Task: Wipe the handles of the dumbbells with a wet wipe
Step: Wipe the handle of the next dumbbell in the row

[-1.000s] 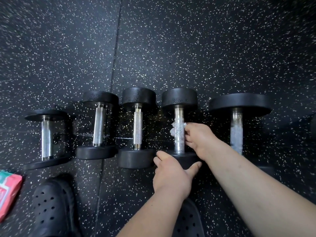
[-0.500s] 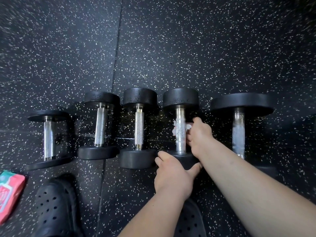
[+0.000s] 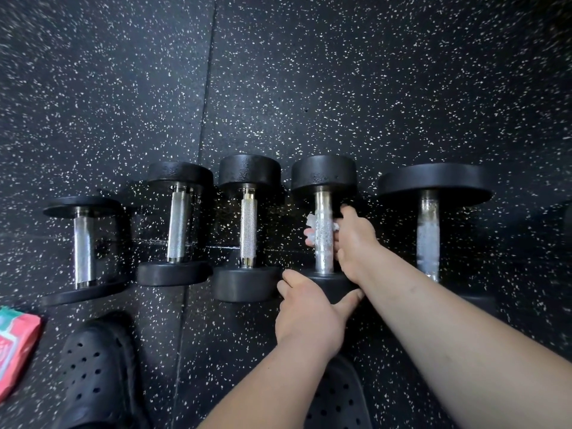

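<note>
Right hand (image 3: 353, 243) curled round wet wipe (image 3: 311, 222) on fourth dumbbell handle (image 3: 323, 233), mid-floor row. Left hand (image 3: 309, 317) grips its near head (image 3: 325, 284). Rightmost handle (image 3: 428, 239) looks wet, likely done; three left handles (image 3: 248, 230) likely pending.

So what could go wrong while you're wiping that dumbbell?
1. The dumbbell has round ends, so it might roll sideways. The left hand grips its near end right beside the next dumbbell, and fingers could get pinched between them.
2. The wipe is only a small bunch in the right hand, so parts of the handle may get missed.
</note>
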The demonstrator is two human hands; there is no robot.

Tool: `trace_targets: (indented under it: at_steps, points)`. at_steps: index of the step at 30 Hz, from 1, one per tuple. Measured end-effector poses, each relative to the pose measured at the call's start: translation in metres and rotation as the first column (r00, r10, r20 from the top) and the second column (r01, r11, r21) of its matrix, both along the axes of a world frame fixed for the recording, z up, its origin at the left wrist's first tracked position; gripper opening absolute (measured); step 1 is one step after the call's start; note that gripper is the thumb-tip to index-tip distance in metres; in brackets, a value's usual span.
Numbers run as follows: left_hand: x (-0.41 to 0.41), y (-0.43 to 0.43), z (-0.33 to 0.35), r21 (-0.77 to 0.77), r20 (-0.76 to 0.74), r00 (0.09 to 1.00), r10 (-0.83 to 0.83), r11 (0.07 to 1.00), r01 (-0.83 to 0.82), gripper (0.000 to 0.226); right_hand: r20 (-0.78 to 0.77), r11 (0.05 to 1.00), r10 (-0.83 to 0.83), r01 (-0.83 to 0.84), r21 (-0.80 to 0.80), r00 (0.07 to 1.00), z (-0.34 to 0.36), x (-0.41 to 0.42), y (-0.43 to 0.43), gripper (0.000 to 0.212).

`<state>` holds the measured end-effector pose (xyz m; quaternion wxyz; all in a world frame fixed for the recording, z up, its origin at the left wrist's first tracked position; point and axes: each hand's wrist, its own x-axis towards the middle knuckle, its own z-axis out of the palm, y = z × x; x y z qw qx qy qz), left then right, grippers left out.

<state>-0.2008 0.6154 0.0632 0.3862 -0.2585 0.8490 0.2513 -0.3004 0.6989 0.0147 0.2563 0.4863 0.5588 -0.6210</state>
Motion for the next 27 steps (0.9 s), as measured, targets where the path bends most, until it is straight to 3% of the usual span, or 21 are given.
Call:
trace_targets:
  at_steps: [3,10,13,16,18,24,27]
  points:
    - [0.000,-0.001,0.002,0.009,0.002,1.000,-0.010,1.000,0.010,0.094,-0.045,0.998,0.011,-0.013,-0.064,0.999,0.003,0.000,0.001,0.058]
    - [-0.006,-0.027,0.014,0.081,0.051,0.985,-0.162,0.984,0.158,0.090,-0.050,1.000,-0.021,0.021,0.003,0.999,0.002,0.002,-0.001,0.056]
    - [-0.004,-0.044,0.021,0.014,-0.059,0.940,-0.336,0.941,0.337,0.086,-0.078,0.998,-0.007,0.002,-0.064,0.997,0.003,0.003,0.002,0.074]
    - [-0.001,-0.053,0.027,-0.058,-0.176,0.859,-0.481,0.876,0.479,0.073,-0.081,0.995,0.021,-0.029,-0.099,0.997,0.003,0.005,0.003,0.063]
    - [-0.001,-0.057,0.027,-0.036,-0.209,0.857,-0.471,0.880,0.475,0.061,-0.102,0.993,0.059,-0.069,-0.096,0.993,0.007,0.007,0.004,0.056]
    - [-0.013,-0.057,0.022,-0.046,-0.160,0.854,-0.494,0.868,0.494,0.067,-0.131,0.995,0.096,-0.095,0.020,0.987,0.005,0.011,0.009,0.054]
    - [-0.025,-0.057,0.018,-0.047,-0.118,0.852,-0.510,0.860,0.508,0.068,-0.134,0.991,0.122,-0.128,-0.037,0.983,0.007,0.012,0.008,0.067]
